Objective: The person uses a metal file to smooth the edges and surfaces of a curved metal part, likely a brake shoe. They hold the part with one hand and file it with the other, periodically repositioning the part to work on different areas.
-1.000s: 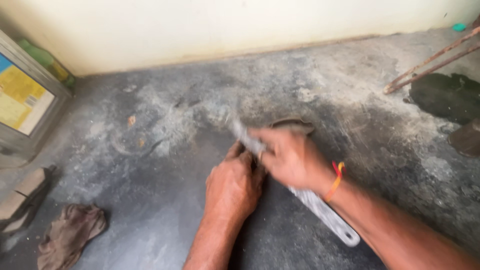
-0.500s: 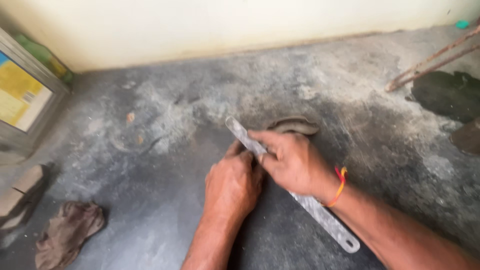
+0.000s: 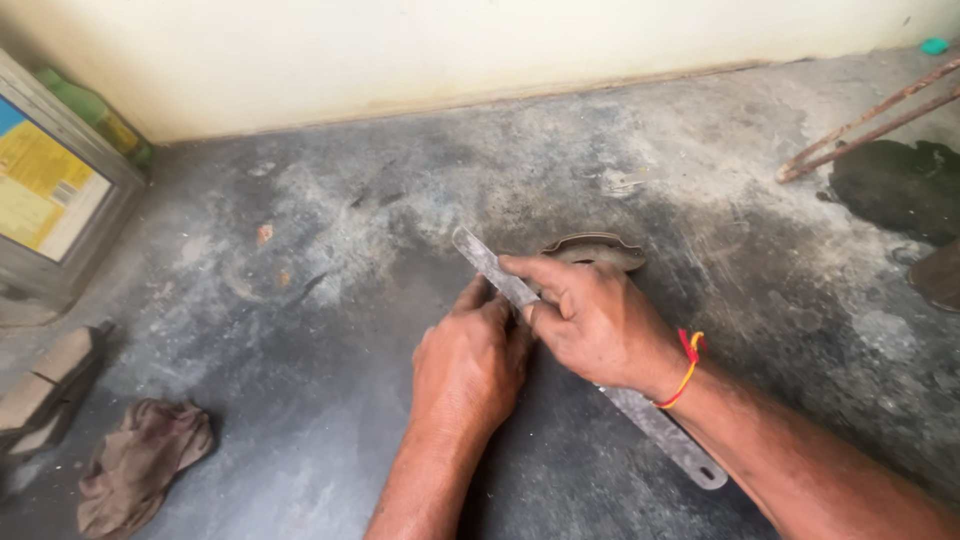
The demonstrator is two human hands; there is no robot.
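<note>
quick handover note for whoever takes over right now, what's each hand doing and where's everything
Left hand: fist pressed down on the grey concrete floor beside the long flat grey metal strip; its grip is hidden.
Right hand: closed over the strip's middle, forefinger along its top.
Strip lies diagonally, far end toward the wall.
Curved brown metal piece sits just behind the right hand.
Brown rag lies far left.
Done or left: cannot tell from this view.

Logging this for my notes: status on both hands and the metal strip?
Left hand pressed at the strip, grip hidden. Right hand shut on strip, finger along it. Strip flat on floor. Curved part just behind the hands.
</note>
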